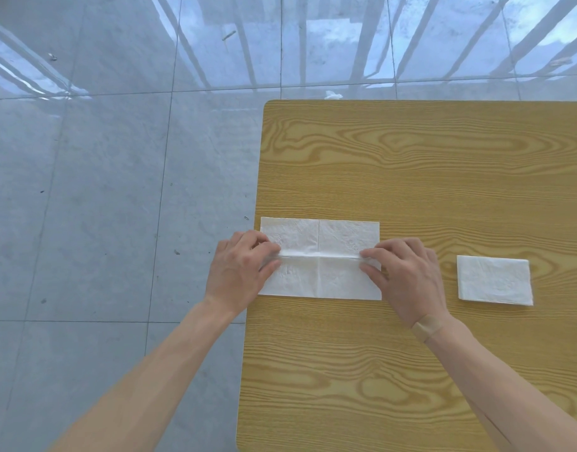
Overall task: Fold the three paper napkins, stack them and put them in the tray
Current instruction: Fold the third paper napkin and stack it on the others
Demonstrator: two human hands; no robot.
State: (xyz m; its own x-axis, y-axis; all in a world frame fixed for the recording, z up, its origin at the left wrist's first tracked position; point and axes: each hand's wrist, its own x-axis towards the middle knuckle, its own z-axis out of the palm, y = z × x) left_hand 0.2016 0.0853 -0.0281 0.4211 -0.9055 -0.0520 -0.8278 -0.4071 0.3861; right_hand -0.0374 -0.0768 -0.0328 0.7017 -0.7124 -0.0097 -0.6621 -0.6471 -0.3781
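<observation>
Your left hand (239, 269) and right hand (406, 275) each pinch an end of the napkin (319, 259) along its middle crease at the tabletop's (411, 177) left edge; folded stack (495, 279) lies right.

Wooden table (411, 177), 2 napkins (332, 236)

A single head-worn camera looks steeply down and forward from close above the wooden table (443, 177), whose left part fills the right of the view, with tiled floor (101, 190) at left and far.
</observation>
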